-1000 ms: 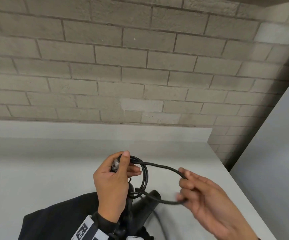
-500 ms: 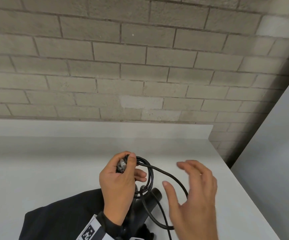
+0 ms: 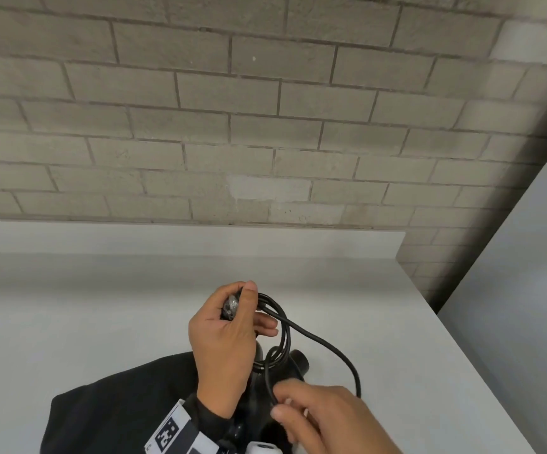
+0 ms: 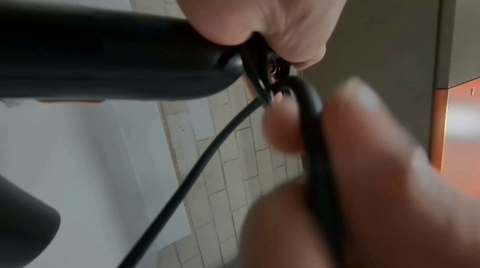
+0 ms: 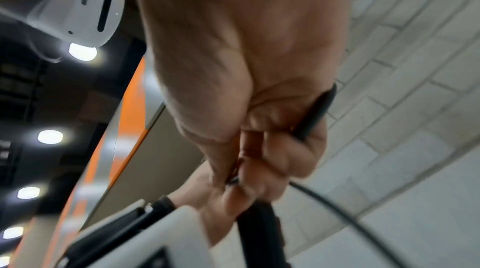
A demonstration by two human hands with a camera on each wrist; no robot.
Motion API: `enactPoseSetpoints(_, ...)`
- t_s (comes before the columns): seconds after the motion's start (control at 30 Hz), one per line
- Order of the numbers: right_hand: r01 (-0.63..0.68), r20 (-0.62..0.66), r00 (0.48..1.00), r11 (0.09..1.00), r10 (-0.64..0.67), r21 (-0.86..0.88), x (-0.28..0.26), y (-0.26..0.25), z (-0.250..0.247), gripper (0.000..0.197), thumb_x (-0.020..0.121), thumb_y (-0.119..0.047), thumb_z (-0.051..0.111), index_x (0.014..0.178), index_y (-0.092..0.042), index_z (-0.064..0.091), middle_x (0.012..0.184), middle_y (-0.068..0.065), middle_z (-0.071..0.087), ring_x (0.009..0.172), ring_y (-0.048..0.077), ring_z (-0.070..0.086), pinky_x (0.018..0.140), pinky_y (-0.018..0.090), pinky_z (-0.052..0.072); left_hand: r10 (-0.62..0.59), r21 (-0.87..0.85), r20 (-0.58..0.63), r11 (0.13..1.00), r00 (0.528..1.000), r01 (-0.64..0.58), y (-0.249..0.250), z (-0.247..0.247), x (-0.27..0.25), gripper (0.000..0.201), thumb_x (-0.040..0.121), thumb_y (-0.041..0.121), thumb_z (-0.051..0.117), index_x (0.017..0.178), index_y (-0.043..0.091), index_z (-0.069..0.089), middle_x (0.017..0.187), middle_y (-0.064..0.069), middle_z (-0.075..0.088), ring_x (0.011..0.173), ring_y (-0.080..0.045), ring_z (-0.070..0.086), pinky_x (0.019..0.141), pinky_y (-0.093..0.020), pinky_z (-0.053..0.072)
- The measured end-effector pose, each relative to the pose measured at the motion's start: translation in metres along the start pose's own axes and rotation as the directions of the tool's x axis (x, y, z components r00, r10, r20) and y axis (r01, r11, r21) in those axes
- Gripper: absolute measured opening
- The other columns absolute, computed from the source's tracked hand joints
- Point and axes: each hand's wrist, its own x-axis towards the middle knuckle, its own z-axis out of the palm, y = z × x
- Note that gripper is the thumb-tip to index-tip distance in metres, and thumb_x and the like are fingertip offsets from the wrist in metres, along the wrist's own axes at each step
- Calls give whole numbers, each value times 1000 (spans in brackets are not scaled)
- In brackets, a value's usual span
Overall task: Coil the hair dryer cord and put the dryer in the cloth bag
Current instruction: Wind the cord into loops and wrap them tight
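Black cloth bag lying flat near the tabletop's front edge, ready for the dryer. Just right of it, left hand raised above the tabletop, thumb and fingers clenched round the gathered loops of cord and what looks like the plug, keeping finished turns from springing apart. Hair dryer below the loops, partly hidden by both hands, apparently propped at the bag's right end; still outside the bag. Further right, right hand pinching the slack cord low down, likely to bring up another turn. Remaining cord arcing out toward the tabletop's right edge.
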Motion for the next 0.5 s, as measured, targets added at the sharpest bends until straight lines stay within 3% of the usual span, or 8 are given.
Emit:
enactPoseSetpoints(0.07, 62, 69, 997, 967, -46, -249, -6, 13, -8, 23, 94, -52, 36, 108, -41, 51, 101, -8, 65, 89, 6, 62, 81, 20, 46, -3, -2, 27, 1000, 1000, 3, 0, 2, -3, 10, 90, 14, 66, 83, 8, 71, 56, -22, 62, 43, -28, 64, 44, -27, 54)
enactPoseSetpoints(0.17, 148, 157, 985, 818, -72, -556, -11, 30, -26, 18, 75, -44, 54, 68, -30, 62, 54, -11, 54, 52, 9, 57, 55, 17, 36, -14, -9, 54, 1000, 998, 15, -1, 5, -8, 9, 88, 15, 67, 83, 8, 71, 57, -26, 62, 42, -29, 64, 44, -26, 53)
enactPoseSetpoints(0.23, 183, 176, 981, 691, -82, -699, -13, 40, -36, 17, 56, -40, 67, 54, -30, 54, 46, -14, 45, 46, 5, 49, 48, 15, 33, -16, -10, 59, 1000, 998, 17, -1, 8, -11, 10, 89, 15, 67, 83, 9, 71, 57, -27, 61, 41, -29, 64, 43, -26, 53)
enactPoseSetpoints(0.27, 200, 229, 972, 685, -50, -700, -15, 38, -42, 19, 58, -40, 67, 55, -30, 53, 48, -14, 45, 47, 3, 46, 47, 15, 31, -17, -9, 55, 1000, 998, 18, -1, 9, -12, 10, 89, 14, 66, 82, 9, 71, 59, -29, 61, 41, -29, 64, 43, -26, 53)
enactPoseSetpoints(0.33, 184, 267, 963, 802, -32, -568, -17, 28, -53, 21, 85, -39, 56, 69, -26, 55, 65, -12, 49, 60, 1, 45, 54, 15, 39, -21, -5, 45, 1000, 999, 21, -1, 11, -12, 11, 91, 13, 65, 82, 10, 71, 62, -32, 61, 41, -29, 63, 42, -25, 52)
enactPoseSetpoints(0.4, 130, 235, 970, 949, -62, -286, -22, 26, -55, 18, 98, -35, 46, 90, -21, 55, 83, -9, 51, 75, 1, 49, 73, 17, 43, -21, -5, 29, 1000, 999, 21, 0, 10, -9, 12, 92, 13, 65, 82, 11, 71, 63, -33, 61, 41, -29, 63, 41, -24, 51)
enactPoseSetpoints(0.43, 46, 257, 966, 997, -29, -60, -23, 23, -55, 17, 98, -34, 47, 94, -20, 56, 81, -9, 52, 73, 3, 50, 70, 18, 42, -18, -4, 16, 1000, 1000, 18, 1, 8, -8, 12, 92, 14, 65, 81, 12, 70, 62, -33, 61, 40, -29, 62, 41, -23, 50)
enactPoseSetpoints(0.5, -64, 253, 967, 925, -36, 374, -27, 13, -55, 14, 97, -27, 51, 93, -17, 60, 68, -9, 52, 60, 6, 43, 59, 19, 34, -11, 4, -2, 1000, 1000, 11, 2, 6, -6, 13, 92, 15, 65, 80, 12, 70, 59, -31, 60, 39, -29, 62, 41, -23, 50)
